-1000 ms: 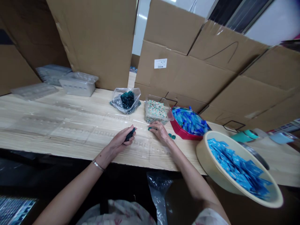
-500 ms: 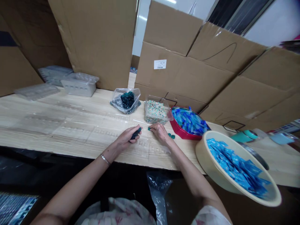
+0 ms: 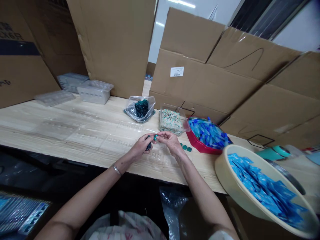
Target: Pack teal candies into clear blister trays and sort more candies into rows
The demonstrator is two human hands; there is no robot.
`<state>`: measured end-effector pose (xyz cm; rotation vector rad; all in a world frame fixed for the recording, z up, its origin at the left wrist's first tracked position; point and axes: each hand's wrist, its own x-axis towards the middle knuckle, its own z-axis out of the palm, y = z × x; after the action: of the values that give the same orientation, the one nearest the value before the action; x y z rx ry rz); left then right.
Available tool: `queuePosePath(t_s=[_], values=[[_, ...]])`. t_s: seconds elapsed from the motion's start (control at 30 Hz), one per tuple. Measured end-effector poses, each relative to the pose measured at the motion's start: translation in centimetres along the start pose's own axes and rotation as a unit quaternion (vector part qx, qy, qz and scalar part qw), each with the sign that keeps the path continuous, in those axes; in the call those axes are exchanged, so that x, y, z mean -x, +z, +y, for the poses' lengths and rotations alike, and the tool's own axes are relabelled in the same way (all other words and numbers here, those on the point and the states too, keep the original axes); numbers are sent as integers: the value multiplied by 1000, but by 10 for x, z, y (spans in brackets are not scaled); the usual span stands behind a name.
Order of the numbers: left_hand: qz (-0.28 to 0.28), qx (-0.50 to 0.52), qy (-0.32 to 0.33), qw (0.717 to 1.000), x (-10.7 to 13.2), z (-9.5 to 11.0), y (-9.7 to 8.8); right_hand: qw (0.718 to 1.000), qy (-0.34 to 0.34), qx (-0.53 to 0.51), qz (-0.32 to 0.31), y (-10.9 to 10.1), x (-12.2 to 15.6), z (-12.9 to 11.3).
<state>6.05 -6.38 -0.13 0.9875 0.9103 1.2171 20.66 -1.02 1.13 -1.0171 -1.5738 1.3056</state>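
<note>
My left hand [image 3: 140, 147] beside my right hand [image 3: 170, 141];
left curls round dark pieces [image 3: 149, 145]; right fingertips pinch a green piece [image 3: 155, 137].

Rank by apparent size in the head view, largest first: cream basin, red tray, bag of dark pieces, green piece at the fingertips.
1. Cream basin
2. Red tray
3. Bag of dark pieces
4. Green piece

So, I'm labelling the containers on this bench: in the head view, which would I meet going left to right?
Flat clear tray → clear ridged tub → clear bag of dark green pieces → clear box → red tray → cream basin.
</note>
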Motion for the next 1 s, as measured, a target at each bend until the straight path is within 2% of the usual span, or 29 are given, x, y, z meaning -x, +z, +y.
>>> queuePosePath(t_s=[0.07,0.17,0.27,0.4,0.53,0.63,0.73,0.87,0.93,1.0], values=[[34,-62,8,997,-1,-2,-3,999,2,-20,25,0,0,1],[70,-127,16,989,-2,-4,-7,999,16,-44,4,1,4,0],[64,-111,16,992,-2,-3,-7,996,37,-75,-6,3,9,-2],[44,-75,24,996,-2,-1,-5,992,52,-111,12,4,11,1],[49,-130,38,990,-3,-4,-8,993,39,-106,30,5,9,4],[62,-233,102,965,-5,-8,-12,998,11,-53,45,7,9,4],[77,-333,180,923,-9,-13,-15,998,-24,16,60,11,11,3],[84,-426,248,866,-12,-18,-19,988,-80,100,82,16,12,7],[86,-446,261,852,-12,-19,-20,984,-95,124,79,17,13,9],[74,-450,259,851,-11,-17,-21,981,-109,141,81,19,15,8]])
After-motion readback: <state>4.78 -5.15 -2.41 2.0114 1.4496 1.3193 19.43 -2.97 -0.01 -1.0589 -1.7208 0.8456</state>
